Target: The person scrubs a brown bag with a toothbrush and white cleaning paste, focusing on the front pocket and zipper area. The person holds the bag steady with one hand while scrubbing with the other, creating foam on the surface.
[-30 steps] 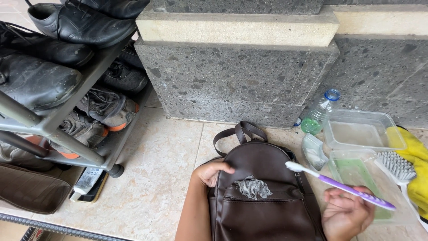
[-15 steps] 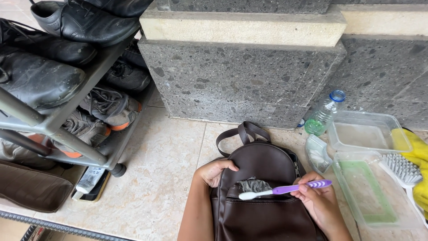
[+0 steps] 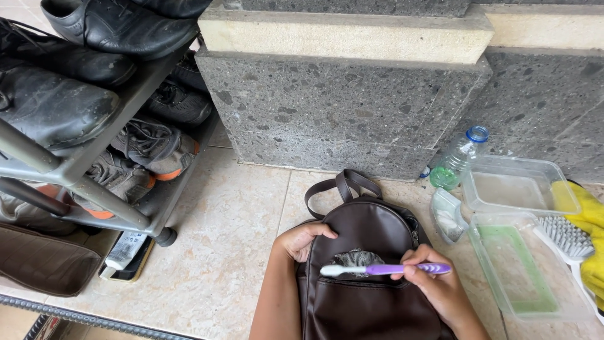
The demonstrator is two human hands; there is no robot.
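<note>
A dark brown leather backpack (image 3: 368,233) lies flat on the tiled floor, its handle toward the stone wall. My left hand (image 3: 301,239) grips its left edge. My right hand (image 3: 434,283) holds a purple toothbrush (image 3: 384,269) with a white head, and the bristles rest on the bag's front beside a patch of whitish foam (image 3: 357,258), just above the front pocket seam.
A shoe rack (image 3: 82,157) full of dark shoes and trainers stands at left, a tube and a phone under it. To the right: two clear plastic tubs (image 3: 522,189), one with green liquid, a plastic bottle (image 3: 456,160), a scrub brush (image 3: 566,236), yellow gloves (image 3: 591,214).
My right hand brought the toothbrush from over the tubs down and left onto the bag. The brush head now lies level on the foam patch. My left hand kept its hold.
</note>
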